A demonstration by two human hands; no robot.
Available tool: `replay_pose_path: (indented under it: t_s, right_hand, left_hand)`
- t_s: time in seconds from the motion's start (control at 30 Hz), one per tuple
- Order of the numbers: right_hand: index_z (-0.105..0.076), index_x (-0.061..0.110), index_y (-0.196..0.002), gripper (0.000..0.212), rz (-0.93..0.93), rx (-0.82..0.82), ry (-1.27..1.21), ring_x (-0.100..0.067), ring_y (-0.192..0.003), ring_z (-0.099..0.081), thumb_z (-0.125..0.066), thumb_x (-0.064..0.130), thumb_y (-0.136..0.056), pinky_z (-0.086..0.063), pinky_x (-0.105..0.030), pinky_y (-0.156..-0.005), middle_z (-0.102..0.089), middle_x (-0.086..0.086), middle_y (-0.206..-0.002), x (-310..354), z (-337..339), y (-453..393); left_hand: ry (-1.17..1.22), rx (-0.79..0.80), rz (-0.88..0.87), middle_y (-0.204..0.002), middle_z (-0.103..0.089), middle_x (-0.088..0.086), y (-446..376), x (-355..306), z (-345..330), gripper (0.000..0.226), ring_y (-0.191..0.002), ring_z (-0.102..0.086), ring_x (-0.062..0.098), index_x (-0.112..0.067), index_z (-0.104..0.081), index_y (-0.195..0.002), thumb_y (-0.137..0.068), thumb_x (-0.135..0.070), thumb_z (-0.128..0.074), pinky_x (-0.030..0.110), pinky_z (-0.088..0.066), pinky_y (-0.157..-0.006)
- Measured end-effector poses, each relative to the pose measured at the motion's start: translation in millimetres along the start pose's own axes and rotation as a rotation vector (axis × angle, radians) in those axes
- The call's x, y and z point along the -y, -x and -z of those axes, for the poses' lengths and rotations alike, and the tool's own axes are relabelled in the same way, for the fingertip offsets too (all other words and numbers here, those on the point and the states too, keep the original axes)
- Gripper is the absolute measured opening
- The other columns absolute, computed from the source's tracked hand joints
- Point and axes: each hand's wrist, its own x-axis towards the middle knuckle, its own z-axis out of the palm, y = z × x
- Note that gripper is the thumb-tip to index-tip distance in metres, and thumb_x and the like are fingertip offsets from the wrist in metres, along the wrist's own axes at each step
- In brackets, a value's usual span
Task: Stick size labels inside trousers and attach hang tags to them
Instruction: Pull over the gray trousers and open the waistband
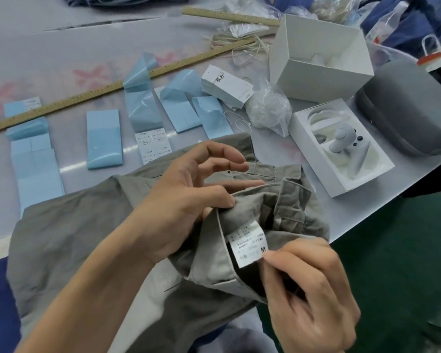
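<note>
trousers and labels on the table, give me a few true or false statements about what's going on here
1. The right hand pinches the corner of the white size label with its fingers. True.
2. The label shows the letter L. False: it shows M.
3. The left hand holds the waistband of the grey trousers folded open. True.
4. The stack of hang tags lies on the trousers. False: it lies on the table, beyond them, by the white box.
5. The blue label sheets lie in the white box. False: they are spread on the table.
</note>
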Motion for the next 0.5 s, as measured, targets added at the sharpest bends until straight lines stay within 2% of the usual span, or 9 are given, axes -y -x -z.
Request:
replay_pose_path:
  t_s: [0.13,0.2,0.23,0.3,0.37,0.43,0.5]
  right_hand:
    - [-0.068,0.007,-0.096,0.015,-0.011,0.002,0.010,-0.023,-0.075,-0.060,-0.077,0.002,-0.085,-0.049,-0.035,-0.063,-0.063,-0.009,-0.085,1.9,-0.4,-0.8]
    - [-0.067,0.011,-0.094,0.017,-0.028,0.013,0.026,-0.024,-0.085,-0.062,-0.078,0.003,-0.084,-0.050,-0.032,-0.068,-0.067,-0.005,-0.098,5.4,-0.2,-3.4]
    - [-0.067,0.013,-0.093,0.018,-0.039,0.015,0.042,-0.026,-0.091,-0.062,-0.079,0.003,-0.084,-0.050,-0.032,-0.072,-0.070,-0.002,-0.106,7.5,1.1,-4.8]
    - [-0.065,0.016,-0.092,0.019,-0.096,0.029,0.034,-0.029,-0.097,-0.063,-0.077,0.004,-0.085,-0.050,-0.036,-0.076,-0.075,0.003,-0.113,11.5,5.3,-7.2]
    - [-0.067,0.019,-0.100,0.015,-0.207,0.062,-0.042,-0.031,-0.096,-0.065,-0.073,0.009,-0.090,-0.052,-0.044,-0.078,-0.076,0.002,-0.106,13.6,11.9,-8.8]
    - [-0.068,0.023,-0.110,0.015,-0.310,0.092,-0.106,-0.033,-0.100,-0.067,-0.067,0.020,-0.096,-0.054,-0.045,-0.082,-0.074,-0.003,-0.106,10.8,23.1,-14.3]
    - [-0.064,0.024,-0.124,0.025,-0.420,0.140,-0.174,-0.033,-0.117,-0.064,-0.059,0.032,-0.100,-0.053,-0.042,-0.095,-0.068,-0.004,-0.124,0.0,36.8,-28.0]
  left_hand:
    - [-0.026,0.011,-0.018,-0.128,-0.063,0.023,-0.3,2.6,0.8,0.044,-0.114,-0.070,0.032,-0.008,-0.059,-0.109,-0.072,0.016,-0.056,0.042,-0.057,-0.095]
    - [-0.090,0.046,-0.053,-0.130,-0.062,0.020,-0.6,3.9,4.3,0.044,-0.118,-0.068,0.032,-0.009,-0.059,-0.114,-0.076,0.014,-0.061,0.040,-0.057,-0.097]
    - [-0.135,0.115,-0.073,-0.134,-0.060,0.017,0.7,1.8,7.9,0.047,-0.124,-0.064,0.032,-0.012,-0.058,-0.121,-0.081,0.009,-0.066,0.043,-0.055,-0.100]
    - [-0.269,0.369,-0.100,-0.150,-0.048,0.013,8.1,-5.6,21.1,0.065,-0.141,-0.047,0.035,-0.017,-0.046,-0.145,-0.088,-0.010,-0.077,0.055,-0.043,-0.112]
    - [-0.540,0.562,-0.157,-0.164,-0.030,0.009,20.2,-14.1,37.3,0.090,-0.153,-0.027,0.031,-0.013,-0.026,-0.159,-0.089,-0.041,-0.076,0.059,-0.035,-0.116]
    - [-0.960,0.518,-0.271,-0.168,-0.020,-0.003,32.2,-14.0,49.0,0.098,-0.155,-0.020,0.017,-0.023,-0.019,-0.162,-0.086,-0.058,-0.071,0.060,-0.037,-0.108]
    - [-1.349,0.409,-0.311,-0.166,-0.018,-0.018,42.3,-6.3,49.6,0.114,-0.154,-0.013,0.005,-0.040,-0.014,-0.161,-0.070,-0.055,-0.080,0.053,-0.034,-0.107]
